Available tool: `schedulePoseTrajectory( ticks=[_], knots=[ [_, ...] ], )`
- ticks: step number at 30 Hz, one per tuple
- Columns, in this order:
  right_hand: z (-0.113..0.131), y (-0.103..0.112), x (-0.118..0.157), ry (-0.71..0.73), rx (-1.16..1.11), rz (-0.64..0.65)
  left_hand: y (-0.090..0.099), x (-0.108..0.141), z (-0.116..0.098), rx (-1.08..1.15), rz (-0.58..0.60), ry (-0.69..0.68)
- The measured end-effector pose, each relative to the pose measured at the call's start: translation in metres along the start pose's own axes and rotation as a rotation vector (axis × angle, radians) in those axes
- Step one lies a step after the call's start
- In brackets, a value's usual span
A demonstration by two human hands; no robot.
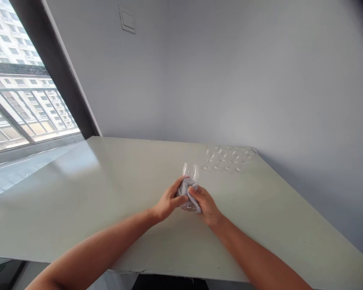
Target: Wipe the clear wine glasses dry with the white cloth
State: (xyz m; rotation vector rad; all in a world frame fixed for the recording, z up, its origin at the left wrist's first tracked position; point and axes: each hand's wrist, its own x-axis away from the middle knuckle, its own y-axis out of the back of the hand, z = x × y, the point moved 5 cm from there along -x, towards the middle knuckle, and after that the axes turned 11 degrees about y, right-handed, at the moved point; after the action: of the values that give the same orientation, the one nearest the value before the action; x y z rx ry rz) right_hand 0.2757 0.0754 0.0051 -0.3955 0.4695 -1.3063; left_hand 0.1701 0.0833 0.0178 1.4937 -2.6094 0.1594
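A clear stemmed glass is upright between my two hands, above the near middle of the table. A pale grey cloth is wrapped around its lower bowl and stem. My left hand closes on the glass through the cloth from the left. From the right, my right hand presses the cloth against the glass with its thumb in front. The foot of the glass shows below the cloth; the far fingers are partly hidden.
Several clear stemmed glasses stand in a group at the table's back right, near the wall. The pale table meets grey walls behind and to the right. At the left is a window with a railing outside.
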Motion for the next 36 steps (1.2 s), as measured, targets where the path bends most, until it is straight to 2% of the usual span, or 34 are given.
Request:
schedulePoseTrajectory(
  ticks=[3,7,9,14,20,25,29,32,36],
  knots=[
    [0.001,0.000,0.002,-0.050,-0.063,0.048,0.001,-0.003,0.000,0.184,0.094,0.013],
    [-0.007,-0.010,0.009,-0.139,-0.111,0.149,-0.006,-0.005,-0.001,0.392,0.322,0.056],
    [-0.010,-0.015,0.011,-0.164,-0.119,0.175,-0.007,-0.005,-0.002,0.442,0.341,0.049],
    [-0.005,-0.010,0.008,-0.174,0.019,0.104,-0.005,-0.007,-0.003,0.491,0.227,0.045],
    [0.014,-0.005,0.004,-0.015,0.485,0.160,-0.005,-0.008,-0.001,0.502,0.089,0.050],
    [0.017,-0.002,0.004,0.144,0.963,0.091,-0.001,-0.009,0.003,0.448,-0.021,0.014],
    [0.015,-0.001,0.004,0.193,1.113,0.091,0.001,-0.011,0.008,0.440,-0.079,0.025],
    [0.017,0.003,0.003,0.240,1.180,0.078,0.012,-0.016,0.014,0.502,-0.168,0.057],
    [0.023,0.011,0.002,0.274,1.277,0.015,0.038,-0.025,0.018,0.662,-0.295,0.085]
  ],
)
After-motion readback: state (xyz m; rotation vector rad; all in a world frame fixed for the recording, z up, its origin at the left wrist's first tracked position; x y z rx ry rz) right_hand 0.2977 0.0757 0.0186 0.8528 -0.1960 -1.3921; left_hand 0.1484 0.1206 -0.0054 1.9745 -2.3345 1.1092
